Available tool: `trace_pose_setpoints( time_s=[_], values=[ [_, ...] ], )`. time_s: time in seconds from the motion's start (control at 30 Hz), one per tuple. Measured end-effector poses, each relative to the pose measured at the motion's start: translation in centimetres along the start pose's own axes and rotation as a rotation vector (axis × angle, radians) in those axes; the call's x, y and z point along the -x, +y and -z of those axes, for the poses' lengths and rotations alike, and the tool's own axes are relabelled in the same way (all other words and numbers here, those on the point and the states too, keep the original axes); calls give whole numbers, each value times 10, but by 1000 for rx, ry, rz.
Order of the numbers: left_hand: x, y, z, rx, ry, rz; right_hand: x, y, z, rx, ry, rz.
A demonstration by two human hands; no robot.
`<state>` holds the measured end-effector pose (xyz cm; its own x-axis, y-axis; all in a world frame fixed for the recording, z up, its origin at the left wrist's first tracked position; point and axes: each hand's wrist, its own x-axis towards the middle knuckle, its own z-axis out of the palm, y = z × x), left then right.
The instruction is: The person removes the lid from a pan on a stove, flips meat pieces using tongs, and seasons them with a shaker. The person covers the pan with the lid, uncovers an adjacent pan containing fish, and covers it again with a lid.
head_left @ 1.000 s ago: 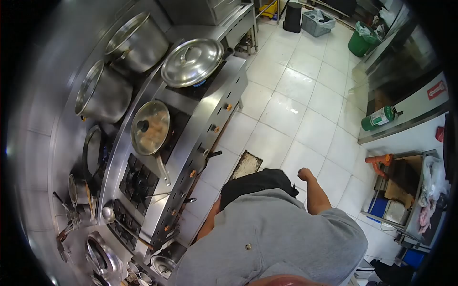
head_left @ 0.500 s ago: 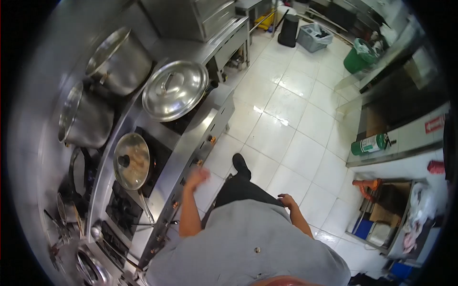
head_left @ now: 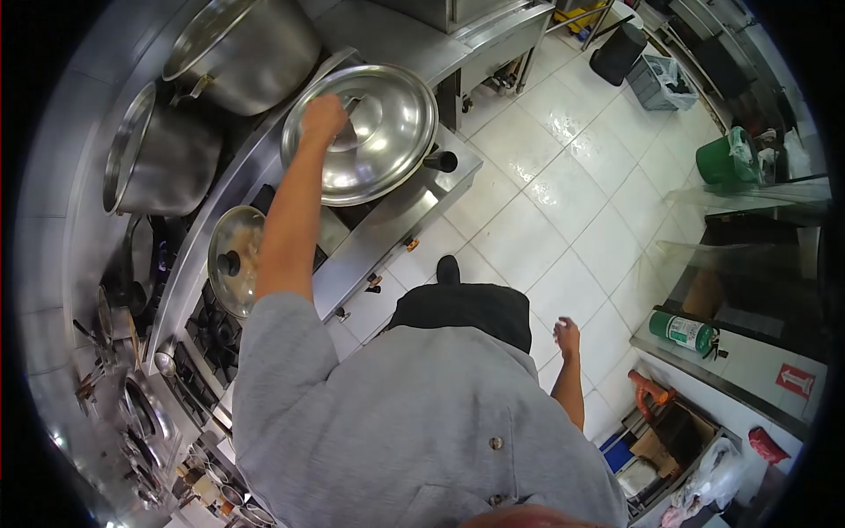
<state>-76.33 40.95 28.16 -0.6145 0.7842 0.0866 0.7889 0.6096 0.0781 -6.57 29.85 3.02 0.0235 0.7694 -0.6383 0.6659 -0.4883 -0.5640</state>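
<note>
My left hand point(head_left: 324, 120) reaches far forward over the stove, its fingers closed at the handle of a large round steel pot lid point(head_left: 387, 132). The lid lies over a wide pan, whose dark handle point(head_left: 442, 161) sticks out at its right; what is inside is hidden. Nearer to me, under my left forearm, is a pan with a glass lid point(head_left: 231, 262) with a black knob; brownish food shows dimly through the glass. Out to my right side hangs my right hand point(head_left: 568, 337), empty with its fingers loosely apart, above the tiled floor.
Two tall steel pots point(head_left: 163, 163) stand behind the burners. A ladle point(head_left: 165, 363) lies beside a black burner grate point(head_left: 211, 333). Stove knobs point(head_left: 374, 283) line the front edge. At right are a green fire extinguisher point(head_left: 682, 331) and a low shelf; bins point(head_left: 726, 158) stand farther off.
My left hand has risen from beside the stove front to the steel lid's handle. My right hand has swung outward from my hip. The view has shifted closer to the steel lid.
</note>
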Motion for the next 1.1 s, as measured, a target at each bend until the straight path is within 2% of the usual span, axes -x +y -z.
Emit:
trace_pose_setpoints(
  time_s=[0.07, 0.2, 0.27, 0.33, 0.37, 0.43, 0.47, 0.5, 0.57, 0.63, 0.7, 0.83, 0.9, 0.93, 1.03, 1.1],
  values=[
    [3, 7, 16, 9, -79, 23, -10, -32, -10, -81, 4, 15],
    [6, 10, 29, 55, -229, 77, -36, -63, -40, 136, -191, 145],
    [4, 4, 20, 40, -214, 91, -44, -70, -44, 221, -273, 188],
    [0, 0, 14, 26, -190, 97, -59, -75, -49, 275, -380, 342],
    [0, -2, 11, 53, -150, 60, -68, -77, -43, 279, -389, 345],
    [0, 2, 11, 79, -104, 34, -75, -108, -22, 449, -445, 193],
    [0, 4, 13, 75, -109, 33, -102, -96, -18, 563, -448, 331],
    [-1, 5, 15, 70, -114, 31, -115, -101, -8, 562, -451, 252],
    [-5, 3, 7, 39, -113, 26, -175, -67, 3, 546, -353, 385],
    [-8, 5, 6, 12, -116, 12, -200, -78, 26, 510, -270, 410],
    [-8, 9, 10, -30, -170, 44, -200, -111, 54, 349, -249, 199],
    [4, 16, 28, -70, -199, -21, -198, -131, 83, 135, -189, 183],
    [14, 15, 44, -24, -139, -77, -189, -129, 88, 120, -205, 157],
    [21, 15, 56, 2, -89, -101, -184, -126, 87, 81, -218, 74],
    [36, 8, 93, 32, -43, -71, -175, -91, 74, 46, -269, -62],
    [44, -8, 113, 110, 69, -101, -174, -65, 64, 214, -406, -169]
  ],
)
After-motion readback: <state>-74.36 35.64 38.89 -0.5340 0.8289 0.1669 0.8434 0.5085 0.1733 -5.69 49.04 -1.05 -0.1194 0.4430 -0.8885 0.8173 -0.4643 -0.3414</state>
